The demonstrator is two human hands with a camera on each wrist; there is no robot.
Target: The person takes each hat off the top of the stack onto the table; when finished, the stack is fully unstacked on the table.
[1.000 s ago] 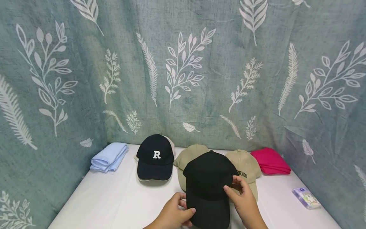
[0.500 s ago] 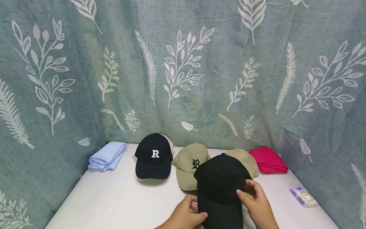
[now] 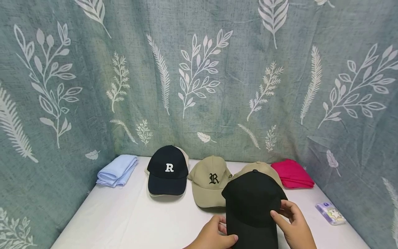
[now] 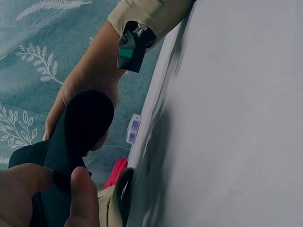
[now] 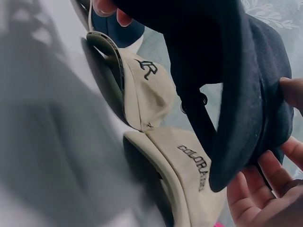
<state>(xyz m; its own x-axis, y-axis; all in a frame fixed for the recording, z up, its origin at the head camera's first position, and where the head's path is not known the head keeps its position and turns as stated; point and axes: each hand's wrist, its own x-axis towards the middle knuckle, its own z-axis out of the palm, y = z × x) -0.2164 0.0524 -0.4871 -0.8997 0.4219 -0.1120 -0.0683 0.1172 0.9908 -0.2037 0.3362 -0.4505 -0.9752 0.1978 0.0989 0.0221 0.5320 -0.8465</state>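
Note:
A black baseball cap is held up off the white table between both hands, crown up and brim toward me. My left hand pinches the left edge of its brim, thumb on top. At the right side of the crown, my right hand grips with thumb in front and fingers behind. The right wrist view shows the cap's open inside and back strap. Behind it sits a beige cap, largely covered in the head view; its dark lettering shows in the right wrist view. A khaki cap with a black R stands left of that.
Farther left is a navy cap with a white R, with a pale cap behind it. Folded light-blue cloth lies at the back left, folded red cloth at the back right. A small purple packet rests near the right edge.
Both hands have carried the black cap to the right, from before the gap between the two khaki-beige caps to in front of the beige one. The khaki cap's R has come into view.

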